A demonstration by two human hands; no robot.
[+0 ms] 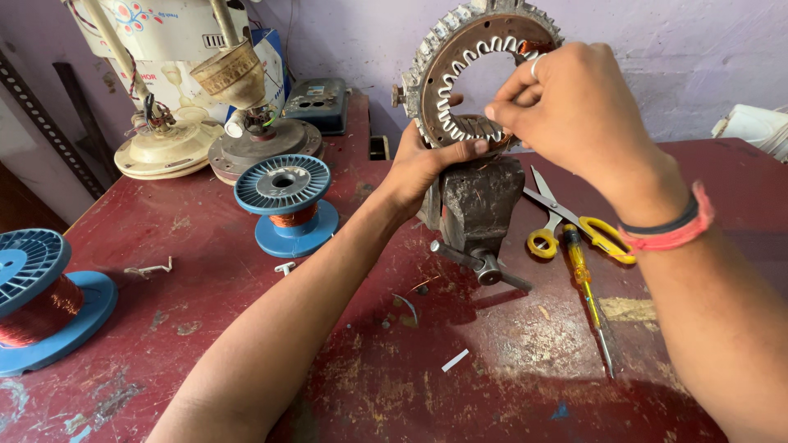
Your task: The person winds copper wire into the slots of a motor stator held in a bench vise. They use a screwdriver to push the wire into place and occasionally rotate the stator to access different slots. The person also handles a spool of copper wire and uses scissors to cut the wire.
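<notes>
A round metal stator ring (pixel 443 49) with white slot liners and some copper winding stands upright, clamped in a rusty bench vise (pixel 476 205) on a worn red table (pixel 246 271). My left hand (pixel 423 164) grips the ring's lower left edge, thumb laid across its inner rim. My right hand (pixel 566 102) is at the lower right of the ring, fingers pinched together at the inner slots; what they pinch is too small to tell.
Yellow-handled scissors (pixel 574 221) and a yellow screwdriver (pixel 587 287) lie right of the vise. Two blue spools of copper wire, one (pixel 287 205) mid-table and one (pixel 37 295) at the left edge. Ceiling fan motor parts (pixel 205 123) stand at the back left. Small white scraps (pixel 455 359) lie about.
</notes>
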